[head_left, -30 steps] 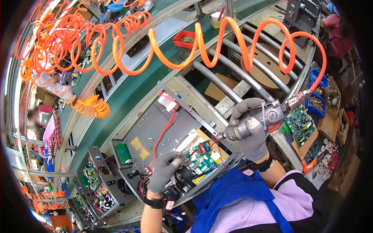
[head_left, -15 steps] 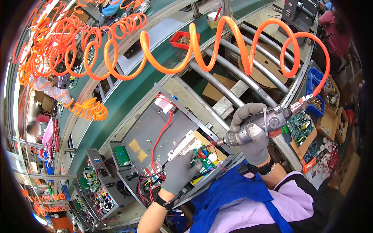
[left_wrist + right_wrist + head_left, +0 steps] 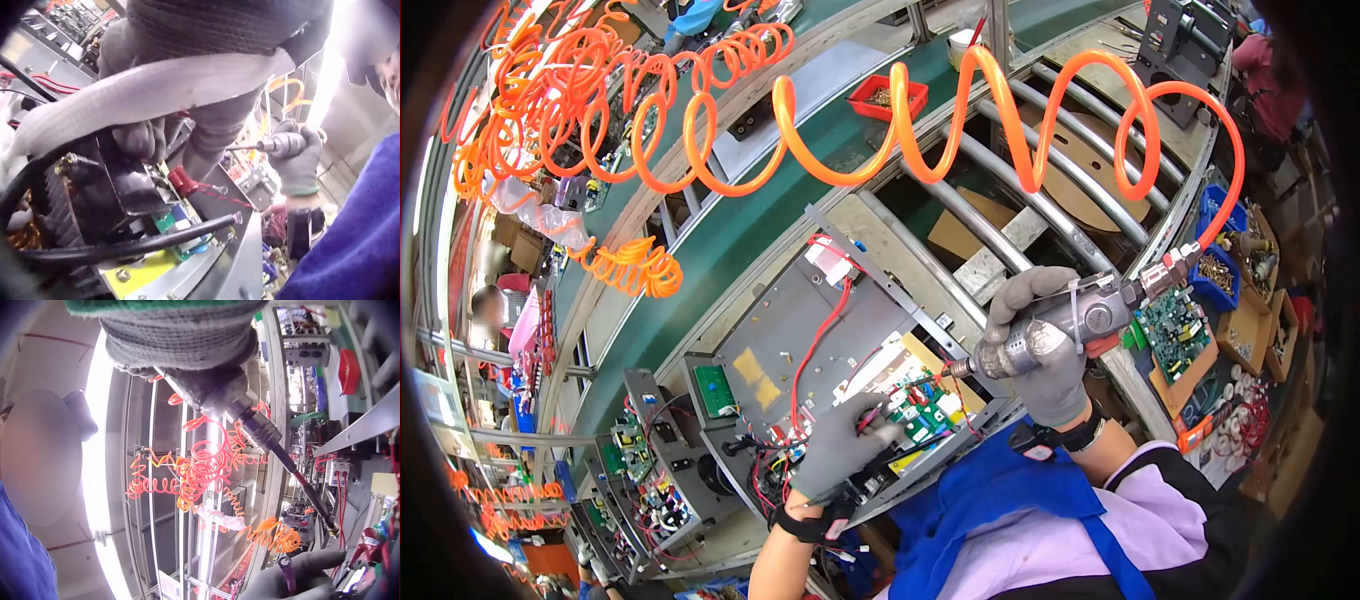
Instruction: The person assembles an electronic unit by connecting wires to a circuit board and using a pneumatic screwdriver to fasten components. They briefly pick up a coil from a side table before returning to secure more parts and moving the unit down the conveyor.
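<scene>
My gloved right hand (image 3: 1048, 365) grips a pneumatic screwdriver (image 3: 1090, 310), its long bit pointing left over the circuit board (image 3: 925, 415). A brass-coloured screw (image 3: 335, 531) sits at the bit's tip in the right wrist view. My gloved left hand (image 3: 845, 445) is over the near side of an open grey metal case (image 3: 800, 320), beside the board. Between its thumb and finger it pinches a short red lead (image 3: 868, 418), with a ring-shaped end (image 3: 285, 562) seen from the right wrist. A red part with a twisted red wire (image 3: 219, 199) and a thick black cable (image 3: 144, 244) lie close by.
An orange coiled air hose (image 3: 910, 140) runs from the screwdriver across the top. Metal rollers (image 3: 980, 235) lie beyond the case. Blue bins (image 3: 1215, 275) and a green circuit board (image 3: 1175, 330) stand at right, a red screw tray (image 3: 887, 97) on the green belt. More cases (image 3: 655, 460) are at left.
My left hand reached right over the circuit board, then drew back a little, a red lead now showing between its fingers. The screwdriver stays over the case's right side, nearly still.
</scene>
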Demonstrator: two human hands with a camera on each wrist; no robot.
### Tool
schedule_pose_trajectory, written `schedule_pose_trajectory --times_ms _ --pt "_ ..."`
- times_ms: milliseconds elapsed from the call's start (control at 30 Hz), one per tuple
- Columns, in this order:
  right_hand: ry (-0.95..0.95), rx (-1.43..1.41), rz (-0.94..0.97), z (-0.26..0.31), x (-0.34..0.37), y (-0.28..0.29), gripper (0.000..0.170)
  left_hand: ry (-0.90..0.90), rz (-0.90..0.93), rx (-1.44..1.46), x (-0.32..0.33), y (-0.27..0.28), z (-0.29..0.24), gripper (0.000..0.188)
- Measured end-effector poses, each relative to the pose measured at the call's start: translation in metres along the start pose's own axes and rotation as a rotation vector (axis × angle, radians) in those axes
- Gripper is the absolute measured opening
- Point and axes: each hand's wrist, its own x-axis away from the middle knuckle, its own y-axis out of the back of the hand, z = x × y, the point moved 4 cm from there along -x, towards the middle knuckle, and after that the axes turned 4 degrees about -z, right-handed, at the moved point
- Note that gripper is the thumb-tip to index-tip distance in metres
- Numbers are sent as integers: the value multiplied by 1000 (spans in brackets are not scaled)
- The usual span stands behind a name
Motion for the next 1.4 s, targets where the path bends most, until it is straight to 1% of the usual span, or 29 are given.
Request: schedule_pose_trajectory --times_ms 100,133,233,333,367,433,600,700,733,833,867,967,1000,1100,1133,1233,1267,1300,1333,1367,1400 --pt "9 -27 -1 -1 -2 -4 26 80 30 427 8 9 -2 33" --pt "12 -34 1 -1 -3 -6 26 137 45 552 12 17 -13 28" --pt "-4 -49 25 -2 -2 -9 28 92 -62 492 9 10 9 28" --pt "-73 -6 109 -7 1 -7 40 -2 -177 108 5 6 3 24" --pt "-94 13 136 -10 2 -6 43 -8 -195 75 4 3 4 24" --pt "-120 37 161 -13 4 -8 42 -23 -230 4 0 -1 7 23" --pt "-123 145 209 -14 8 -18 38 -11 -260 -67 -1 -4 5 23" --pt "-141 323 295 -14 6 -22 37 -18 -287 -111 0 -2 3 22" --pt "-161 283 270 -19 8 -20 33 -27 -294 -130 0 -2 2 22" --pt "-63 308 315 -20 6 -28 18 -74 -318 -235 -3 -5 0 22" --pt "-30 282 383 -22 6 -30 22 -78 -321 -253 -4 -7 -2 22" --pt "87 446 458 -29 9 -38 25 -88 -329 -295 -5 -9 -6 22" --pt "77 409 393 -36 13 -35 28 -90 -329 -299 -5 -9 -7 22" --pt "78 405 407 -41 16 -39 26 -91 -315 -325 -5 -8 -14 19" --pt "142 572 461 -44 16 -38 23 -91 -308 -336 -4 -8 -17 19" --pt "125 474 527 -44 13 -49 22 -83 -257 -455 -3 -10 -19 17" --pt "80 508 542 -42 15 -55 25 -135 -278 -503 -1 -10 -19 16" --pt "112 588 551 -43 16 -61 28 -186 -299 -553 2 -11 -17 16" --pt "90 545 586 -46 15 -67 27 -237 -323 -604 4 -11 -14 15" --pt "67 502 619 -49 14 -73 27 -259 -359 -539 4 -10 -10 16" --pt "28 471 631 -47 15 -80 30 -279 -393 -473 4 -10 -3 16"
